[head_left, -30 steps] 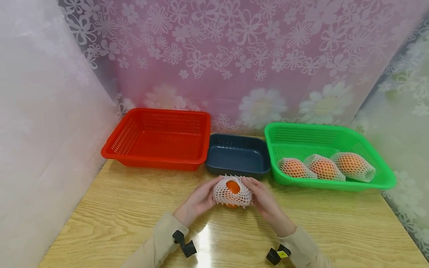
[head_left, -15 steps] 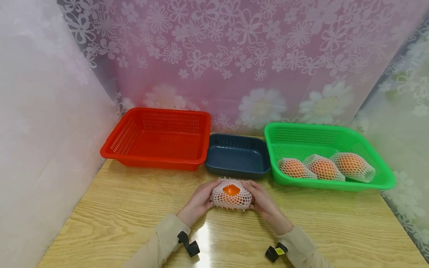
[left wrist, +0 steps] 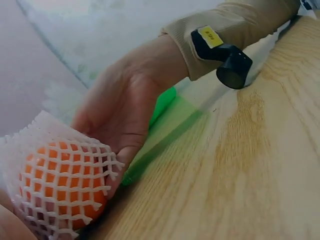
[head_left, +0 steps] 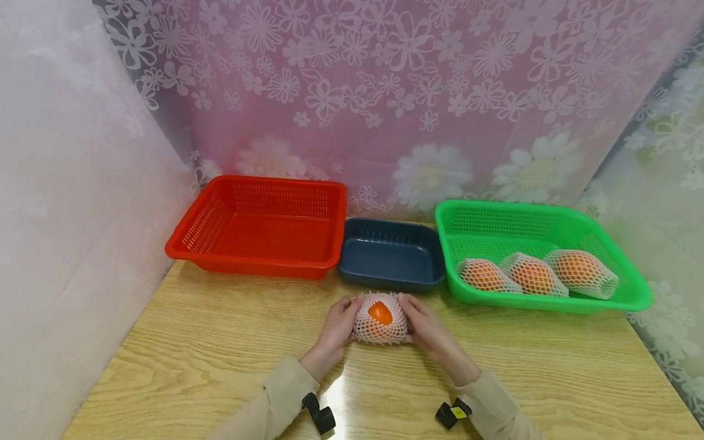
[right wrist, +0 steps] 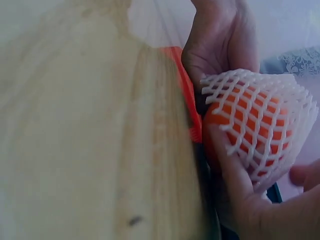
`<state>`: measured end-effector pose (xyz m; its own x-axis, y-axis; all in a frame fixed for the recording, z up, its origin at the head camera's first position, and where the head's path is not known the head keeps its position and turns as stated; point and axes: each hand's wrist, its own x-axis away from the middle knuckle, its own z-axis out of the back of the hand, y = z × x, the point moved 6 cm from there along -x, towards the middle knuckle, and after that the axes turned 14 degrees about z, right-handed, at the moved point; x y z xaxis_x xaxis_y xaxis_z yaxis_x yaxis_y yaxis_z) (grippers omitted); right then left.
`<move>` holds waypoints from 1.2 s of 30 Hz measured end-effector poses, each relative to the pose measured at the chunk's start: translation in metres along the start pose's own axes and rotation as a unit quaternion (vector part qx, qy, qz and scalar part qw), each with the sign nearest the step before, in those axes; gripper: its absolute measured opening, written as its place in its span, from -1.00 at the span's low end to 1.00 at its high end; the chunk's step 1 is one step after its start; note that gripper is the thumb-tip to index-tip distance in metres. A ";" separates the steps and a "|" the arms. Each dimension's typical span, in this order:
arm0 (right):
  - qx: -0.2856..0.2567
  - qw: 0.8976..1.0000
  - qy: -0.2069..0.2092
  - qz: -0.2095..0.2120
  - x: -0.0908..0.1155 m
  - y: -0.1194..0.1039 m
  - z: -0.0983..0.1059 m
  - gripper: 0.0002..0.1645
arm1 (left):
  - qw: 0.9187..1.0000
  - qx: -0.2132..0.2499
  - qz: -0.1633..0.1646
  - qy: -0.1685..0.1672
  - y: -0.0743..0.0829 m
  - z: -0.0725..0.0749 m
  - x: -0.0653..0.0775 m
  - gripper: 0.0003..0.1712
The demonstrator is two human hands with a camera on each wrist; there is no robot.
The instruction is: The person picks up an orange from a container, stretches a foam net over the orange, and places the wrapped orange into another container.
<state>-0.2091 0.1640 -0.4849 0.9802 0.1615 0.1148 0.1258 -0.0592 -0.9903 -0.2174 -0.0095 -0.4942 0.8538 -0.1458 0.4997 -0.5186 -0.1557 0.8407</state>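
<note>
Both hands hold one orange (head_left: 380, 313) inside a white foam net sleeve (head_left: 379, 333), low over the table in front of the blue tray. My left hand (head_left: 334, 328) grips the sleeve's left side, thumb on top. On the other side my right hand (head_left: 433, 333) grips the right end. Bare orange peel shows through an opening in the net at the top. In the right wrist view, one right-hand finger lies against the lower part of the orange (right wrist: 215, 120), where the net (right wrist: 255, 117) does not cover it. Fingers under the fruit are mostly hidden.
A red basket (head_left: 253, 269) stands back left, a small dark blue tray (head_left: 390, 284) in the middle, and a green basket (head_left: 533, 211) on the right. Three netted fruits (head_left: 530, 275) lie in the green basket. Pale wood tabletop (head_left: 231, 324) extends around the hands.
The left hand has shifted slightly right, closer to the right hand. The net has been drawn over the orange's lower side, and its top opening has changed shape.
</note>
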 end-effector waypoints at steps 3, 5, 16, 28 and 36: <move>-0.001 0.998 -0.055 0.004 0.001 -0.004 -0.006 -0.19 | 0.999 -0.013 -0.041 0.025 0.008 0.001 0.003 -0.59; -0.009 0.996 -0.086 0.007 0.002 -0.007 -0.010 -0.18 | 0.997 -0.026 -0.063 0.041 0.013 0.001 0.004 -0.60; -0.073 0.987 -0.138 0.028 0.013 -0.028 -0.021 -0.08 | 0.995 0.054 -0.016 -0.085 0.016 -0.004 0.000 -0.58; -0.089 0.993 0.044 0.066 0.016 -0.035 -0.024 -0.58 | 0.980 0.061 0.065 -0.178 0.011 -0.018 0.012 -0.20; -0.091 0.989 0.093 0.069 0.014 -0.028 -0.021 -0.71 | 0.972 0.097 0.093 -0.191 0.006 -0.022 0.018 -0.28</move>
<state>-0.1957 0.1469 -0.4540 0.9990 -0.0444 0.0091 -0.0021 -0.2477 -0.9688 -0.2041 0.0090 -0.4760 0.6853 -0.5355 0.4935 -0.6923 -0.2687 0.6697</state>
